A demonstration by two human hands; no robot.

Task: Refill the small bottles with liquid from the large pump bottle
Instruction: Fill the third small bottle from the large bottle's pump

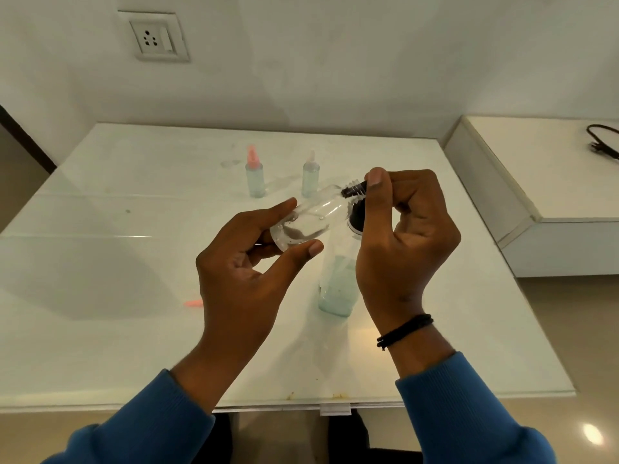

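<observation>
I see my left hand [248,262] holding a small clear bottle [310,219] above the white table [100,262], thumb under its base end and fingers along its far side, so the bottle lies tilted with its neck pointing up and to the right. A little liquid and some droplets show inside it. My right hand [402,236] is curled at the bottle's neck, thumb and fingers pinching a dark ribbed nozzle [353,189] right at the mouth. Whether that nozzle is actually inside the opening, I cannot tell.

The large bottle [338,279] stands upright on the table directly below and between my hands, partly hidden by the right palm. It holds pale blue-green liquid in its lower part, and its dark top sits just under the small bottle's neck. The right hand blocks my view of how the nozzle joins it.

Further back on the table I count two more small bottles, both upright and near each other: a pink-capped spray bottle [254,175] on the left and a clear-capped spray bottle [311,174] on the right. That makes three small bottles and one large one. A small orange-pink object [193,303] lies on the table left of my left wrist; it is too blurred to name.

A black band [403,331] circles my right wrist. A wall socket [155,36] sits above, and a dark cable [603,140] lies on the side ledge [536,169] to the right.
</observation>
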